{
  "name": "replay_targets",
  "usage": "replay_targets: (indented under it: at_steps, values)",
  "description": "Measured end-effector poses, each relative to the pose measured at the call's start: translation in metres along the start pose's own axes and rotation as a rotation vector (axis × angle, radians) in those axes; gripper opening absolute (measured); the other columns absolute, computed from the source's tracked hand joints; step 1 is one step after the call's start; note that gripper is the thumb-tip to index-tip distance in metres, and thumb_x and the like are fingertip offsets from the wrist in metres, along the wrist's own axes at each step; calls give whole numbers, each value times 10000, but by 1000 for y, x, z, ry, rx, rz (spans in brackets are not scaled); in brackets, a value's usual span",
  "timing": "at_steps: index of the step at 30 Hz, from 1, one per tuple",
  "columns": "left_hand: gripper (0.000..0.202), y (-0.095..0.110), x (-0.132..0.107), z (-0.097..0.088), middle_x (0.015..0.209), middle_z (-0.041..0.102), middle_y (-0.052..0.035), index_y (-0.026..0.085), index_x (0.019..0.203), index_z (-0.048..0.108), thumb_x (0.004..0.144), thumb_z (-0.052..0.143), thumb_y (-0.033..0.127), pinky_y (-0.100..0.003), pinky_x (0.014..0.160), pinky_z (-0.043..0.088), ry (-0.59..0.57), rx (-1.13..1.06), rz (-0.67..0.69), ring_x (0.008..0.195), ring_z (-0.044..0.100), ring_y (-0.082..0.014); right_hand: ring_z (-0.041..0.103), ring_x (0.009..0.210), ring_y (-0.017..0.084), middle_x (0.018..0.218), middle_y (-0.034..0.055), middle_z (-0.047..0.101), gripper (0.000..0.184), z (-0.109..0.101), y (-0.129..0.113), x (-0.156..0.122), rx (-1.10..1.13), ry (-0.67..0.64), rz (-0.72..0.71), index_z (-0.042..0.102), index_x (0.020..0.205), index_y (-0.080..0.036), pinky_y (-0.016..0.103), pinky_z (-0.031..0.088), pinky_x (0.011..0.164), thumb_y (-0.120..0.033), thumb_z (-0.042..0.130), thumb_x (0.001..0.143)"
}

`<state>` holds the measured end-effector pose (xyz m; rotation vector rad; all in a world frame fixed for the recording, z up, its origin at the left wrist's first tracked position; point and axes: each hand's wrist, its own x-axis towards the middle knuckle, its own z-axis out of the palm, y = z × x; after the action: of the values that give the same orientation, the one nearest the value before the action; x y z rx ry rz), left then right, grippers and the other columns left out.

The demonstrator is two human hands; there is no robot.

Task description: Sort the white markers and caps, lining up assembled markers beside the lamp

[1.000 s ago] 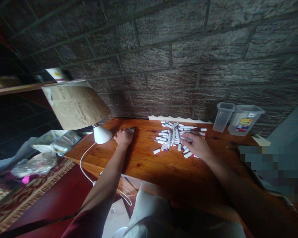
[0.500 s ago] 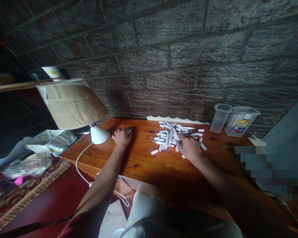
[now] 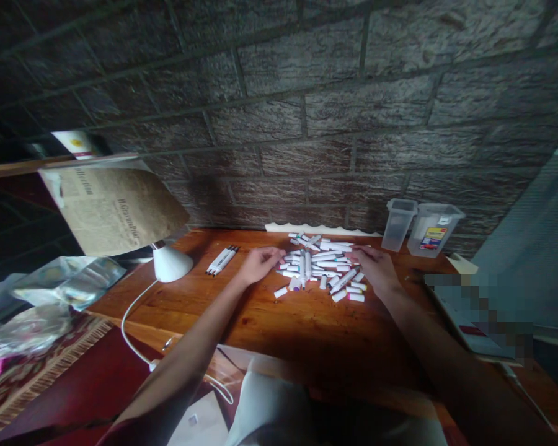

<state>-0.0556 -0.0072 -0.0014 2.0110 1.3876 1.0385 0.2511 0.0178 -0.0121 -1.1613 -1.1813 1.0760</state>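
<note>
**Left hand leaves the small row and comes to the pile**

Nearest, both forearms reach over the near edge of the tabletop [image 3: 307, 325]. The left hand [image 3: 259, 263], which one second ago rested far to the left on a few markers, is now at the left rim of the marker pile [image 3: 318, 266] in the middle of the tabletop. Its fingers are stretched and loose; they touch the first markers but close on nothing. The right hand [image 3: 374, 267] stays on the right rim of the pile, palm down. Whether it pinches a marker under the fingers, I cannot tell.

The small row of markers [image 3: 222, 260] now lies uncovered and alone, left of the pile and apart from it, near the lamp base [image 3: 170, 264]. So a few markers are set aside, and the rest lie between the two hands.

Two clear containers [image 3: 398, 217] stand at the back edge, to the right.
</note>
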Motion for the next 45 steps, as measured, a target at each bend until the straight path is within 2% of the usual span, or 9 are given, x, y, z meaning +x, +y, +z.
replay_targets:
  at_steps: [3,10,15,23,29,33,37,40,45]
  values:
    - [425,25,16,19,676,639,-26,119,824,713,848,565,517,-200,513,333,-209,-274,-37,543,463,-78,671,827,225,898,77,750,396,2,-6,-6,83,-14,-28,708,1000,-162,243,449,535,-413,659,698]
    - [438,43,22,66,444,426,50,94,725,672,808,629,522,-204,423,147,-46,-731,-128,398,281,-29,621,684,146,903,29,729,343,23,-10,-29,68,-308,-88,685,997,-227,238,450,550,-448,679,735]
    - [378,43,11,67,654,591,8,113,933,665,738,734,430,-189,400,133,-4,-976,-141,416,320,-11,636,686,160,893,32,718,393,34,-14,-41,-68,-458,-172,671,1034,-230,254,471,558,-521,624,774]
    - [365,45,12,58,578,507,30,117,711,575,735,731,446,-166,387,197,74,-1051,-176,423,340,-16,584,573,126,914,85,729,548,12,-5,-17,-154,-180,-83,683,919,-171,220,376,449,-668,483,805]
    - [456,26,13,28,513,457,40,143,706,546,769,629,587,-192,446,266,122,-683,-167,437,375,-51,499,488,116,542,18,594,552,-4,-2,-6,-251,-143,-175,621,615,-170,237,373,484,-685,518,786]
    - [476,-8,8,-18,564,556,-13,148,653,593,784,570,605,-232,534,337,287,77,-190,534,486,-110,534,508,129,559,19,614,561,-2,-2,-13,-370,-166,-193,605,594,-180,238,380,493,-689,492,803]
    - [440,-31,-1,-40,661,656,-79,189,659,657,797,521,584,-277,604,393,196,699,-451,690,622,-213,543,497,124,591,24,646,549,3,-3,-18,-410,-206,-209,622,620,-180,236,400,498,-681,493,808]
    - [402,-34,-5,-38,817,707,-96,215,793,708,760,551,584,-287,633,431,103,789,-604,796,656,-246,545,499,127,583,26,642,547,2,-5,-18,-431,-207,-228,624,619,-181,237,409,500,-674,489,813]
    - [401,-29,-9,-39,950,710,-117,222,888,716,733,596,572,-324,697,471,131,812,-676,885,657,-281,566,506,138,590,29,650,549,-3,-7,-16,-424,-186,-223,625,626,-184,236,422,493,-684,486,806]
